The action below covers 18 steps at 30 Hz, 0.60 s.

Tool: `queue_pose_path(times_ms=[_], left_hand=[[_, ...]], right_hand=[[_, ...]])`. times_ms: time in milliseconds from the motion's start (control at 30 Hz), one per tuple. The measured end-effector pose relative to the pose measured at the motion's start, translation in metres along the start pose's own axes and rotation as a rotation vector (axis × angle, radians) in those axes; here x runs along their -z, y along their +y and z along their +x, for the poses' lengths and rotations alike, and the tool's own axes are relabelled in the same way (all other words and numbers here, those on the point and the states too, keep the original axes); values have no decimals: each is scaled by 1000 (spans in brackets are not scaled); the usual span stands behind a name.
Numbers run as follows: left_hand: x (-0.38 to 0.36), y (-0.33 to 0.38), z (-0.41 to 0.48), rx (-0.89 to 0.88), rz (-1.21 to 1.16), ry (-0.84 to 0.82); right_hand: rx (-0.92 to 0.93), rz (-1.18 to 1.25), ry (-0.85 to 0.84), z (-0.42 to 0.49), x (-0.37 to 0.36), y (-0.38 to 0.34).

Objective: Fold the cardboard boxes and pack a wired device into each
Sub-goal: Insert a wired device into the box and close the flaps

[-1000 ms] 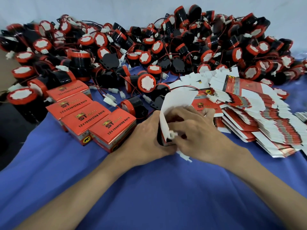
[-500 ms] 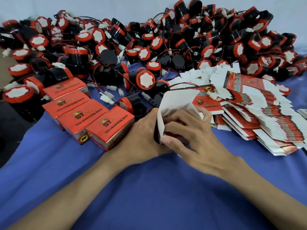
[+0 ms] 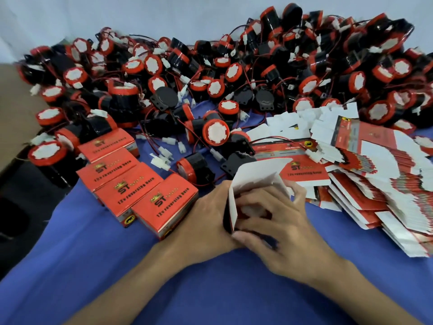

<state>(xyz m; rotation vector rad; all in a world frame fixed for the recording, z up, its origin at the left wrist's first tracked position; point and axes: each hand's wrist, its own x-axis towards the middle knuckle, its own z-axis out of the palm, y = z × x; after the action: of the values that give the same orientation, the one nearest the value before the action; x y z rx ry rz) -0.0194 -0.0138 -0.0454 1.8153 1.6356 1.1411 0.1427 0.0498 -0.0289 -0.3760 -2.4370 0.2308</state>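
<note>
On the blue cloth (image 3: 210,289), near its middle, both hands meet around a half-folded carton (image 3: 255,174) standing on the cloth with its white flaps raised and spread open above the knuckles. The left hand (image 3: 206,214) grips the carton's left side, its back turned to the camera and its fingers hidden behind the cardboard. The right hand (image 3: 281,221) holds the carton from the other side, fingers curled over the open mouth and thumb laid along the near lower edge; something red and white shows between those fingers, too blurred to name. Just left of the left hand lie four closed red boxes (image 3: 131,184) side by side in a slanting row, each printed "12v reversing horn". Right of the hands a wide fan of flat unfolded cartons (image 3: 375,184) overlaps in red and white, touching the cloth and running off toward the right edge. Behind everything, against a pale wall (image 3: 117,15), is a deep heap of black-and-red horns (image 3: 210,73) with thin red wires and white plug connectors tangled among them, and one loose horn (image 3: 194,167) lies just beyond the left hand
</note>
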Motion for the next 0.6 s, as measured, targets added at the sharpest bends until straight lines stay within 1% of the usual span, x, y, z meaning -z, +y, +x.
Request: queue_pose_path(times_ms=[67, 133, 233, 333, 433, 500, 600], left_hand=[[0, -1, -1, -20, -1, 2], [0, -1, 0, -40, -8, 22], [2, 3, 2, -36, -58, 24], [3, 6, 3, -9, -27, 40], [0, 7, 1, 35, -29, 55], [-1, 9, 3, 42, -69, 15], [6, 16, 5, -59, -248, -80]], right_hand=[[42, -27, -61, -2, 3, 1], [82, -90, -50, -4, 2, 4], [125, -129, 48, -3, -1, 7], [142, -95, 177, -2, 4, 11], [59, 46, 250, -1, 8, 16], [10, 112, 271, -1, 8, 22], [-59, 214, 193, -3, 7, 23]])
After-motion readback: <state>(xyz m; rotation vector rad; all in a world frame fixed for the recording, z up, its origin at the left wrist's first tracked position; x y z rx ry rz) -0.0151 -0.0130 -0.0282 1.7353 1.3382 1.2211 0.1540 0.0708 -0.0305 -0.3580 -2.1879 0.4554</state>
